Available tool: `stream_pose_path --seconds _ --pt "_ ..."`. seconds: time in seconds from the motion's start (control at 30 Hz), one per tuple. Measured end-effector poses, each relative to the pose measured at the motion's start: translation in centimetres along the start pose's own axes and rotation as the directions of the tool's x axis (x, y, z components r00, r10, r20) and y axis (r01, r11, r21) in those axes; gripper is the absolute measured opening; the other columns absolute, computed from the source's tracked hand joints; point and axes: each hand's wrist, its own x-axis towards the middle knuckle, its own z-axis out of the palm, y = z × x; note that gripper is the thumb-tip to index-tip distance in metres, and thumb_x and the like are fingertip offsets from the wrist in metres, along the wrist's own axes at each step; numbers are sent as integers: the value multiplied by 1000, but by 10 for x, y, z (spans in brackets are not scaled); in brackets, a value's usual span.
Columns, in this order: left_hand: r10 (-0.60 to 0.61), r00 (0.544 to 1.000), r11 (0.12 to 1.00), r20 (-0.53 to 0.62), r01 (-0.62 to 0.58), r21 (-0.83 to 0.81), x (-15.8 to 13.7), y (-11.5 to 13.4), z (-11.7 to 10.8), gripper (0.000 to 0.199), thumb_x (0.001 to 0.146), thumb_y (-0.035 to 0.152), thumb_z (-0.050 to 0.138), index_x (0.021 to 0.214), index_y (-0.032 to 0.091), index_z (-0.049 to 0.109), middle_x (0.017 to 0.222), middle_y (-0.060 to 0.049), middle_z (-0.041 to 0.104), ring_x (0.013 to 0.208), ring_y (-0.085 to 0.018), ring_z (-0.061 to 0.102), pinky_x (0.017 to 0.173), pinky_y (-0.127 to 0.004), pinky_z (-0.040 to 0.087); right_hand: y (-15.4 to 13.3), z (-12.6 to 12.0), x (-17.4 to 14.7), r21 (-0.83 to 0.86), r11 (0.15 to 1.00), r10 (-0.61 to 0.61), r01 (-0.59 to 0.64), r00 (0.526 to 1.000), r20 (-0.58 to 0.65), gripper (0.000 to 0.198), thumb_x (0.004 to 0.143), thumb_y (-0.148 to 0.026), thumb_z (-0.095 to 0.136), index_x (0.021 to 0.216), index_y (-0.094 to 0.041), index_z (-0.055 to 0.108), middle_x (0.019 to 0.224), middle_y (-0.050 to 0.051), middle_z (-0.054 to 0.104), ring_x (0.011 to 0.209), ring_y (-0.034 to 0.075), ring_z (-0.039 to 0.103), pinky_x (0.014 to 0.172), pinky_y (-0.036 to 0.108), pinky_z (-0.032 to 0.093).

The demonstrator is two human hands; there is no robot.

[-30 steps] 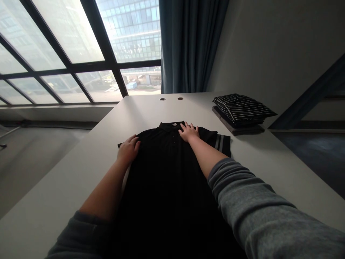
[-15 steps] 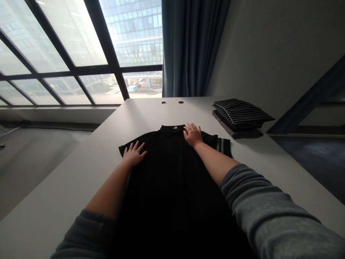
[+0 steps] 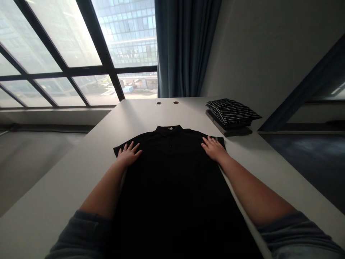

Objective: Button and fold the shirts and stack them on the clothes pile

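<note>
A black polo shirt (image 3: 172,180) lies spread front side up, its collar pointing away from me and its hem beyond the lower edge of the view. My left hand (image 3: 128,154) rests flat near the left sleeve, fingers spread. On the opposite side my right hand (image 3: 214,148) lies on the cloth by the right sleeve, also with fingers apart. That hand partly covers the grey stripes on the sleeve. Buttons and a pale neck label show at the collar.
The shirt lies on a white table (image 3: 145,117) with two round cable holes near its far edge. At the back right sits a stack of folded dark clothes (image 3: 233,114), a striped one on top. Behind are a blue curtain (image 3: 185,50) and large windows (image 3: 134,32).
My right hand has slid from beside the collar out to the right sleeve, and the cloth there lies flatter. My left hand stays in place on the shirt. The view has shifted slightly right.
</note>
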Motion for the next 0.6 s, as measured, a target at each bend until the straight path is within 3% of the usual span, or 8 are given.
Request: stream_pose_path --seconds 0.23,0.43,0.5,0.6 --pt "43 997 999 -57 -42 17 7 -17 6 65 105 63 31 166 40 31 175 -3 15 161 -39 17 124 -65 24 -1 -3 3 -1 999 54 -54 998 14 70 109 -54 25 168 -17 29 174 16 21 160 32 25 130 46 21" --pt "164 973 986 -162 -168 -16 17 -47 11 58 109 42 25 161 30 46 171 -2 34 160 -28 28 127 -47 30 8 -9 -1 14 1000 -11 11 1000 8 65 109 -44 27 167 -16 31 173 16 23 160 28 27 130 45 21" --pt "133 970 990 -205 -141 -23 18 -53 14 57 108 42 29 159 29 49 170 -3 37 159 -28 32 127 -45 31 15 -10 -3 -1 1000 1 -1 1000 4 64 107 -39 27 168 -17 30 173 12 24 160 25 27 131 50 19" --pt "61 973 997 -224 -68 -24 18 -55 17 57 107 44 37 161 31 46 171 -4 34 159 -31 30 128 -55 28 24 -10 -6 -30 998 55 -54 998 29 67 106 -43 27 168 -18 27 175 9 20 162 26 21 130 56 17"
